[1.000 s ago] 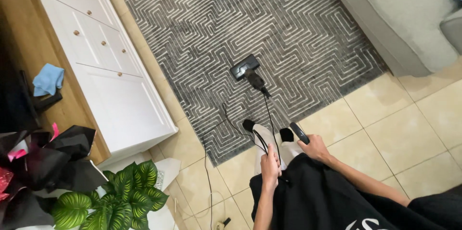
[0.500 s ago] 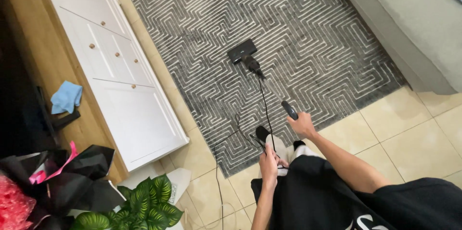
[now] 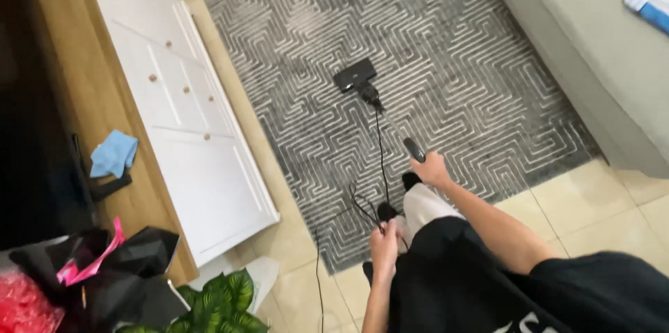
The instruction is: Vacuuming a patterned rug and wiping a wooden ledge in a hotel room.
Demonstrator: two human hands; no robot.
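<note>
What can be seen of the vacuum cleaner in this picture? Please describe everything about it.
The vacuum cleaner is a thin black stick model. Its flat rectangular head lies on the grey patterned rug, and the thin tube slopes up and back to a dark handle. The right hand grips that handle. A black cord runs down along the tube to the left hand, which holds it in a loop; more cord trails over the tiled floor. Finer details are too small to tell.

A grey rug [image 3: 432, 47] with a pale maze pattern covers beige floor tiles [image 3: 592, 200]. A white cabinet [image 3: 188, 131] with a wooden top [image 3: 90, 96] lines one side, a grey sofa [image 3: 592, 47] the other. Soft, even light.
</note>
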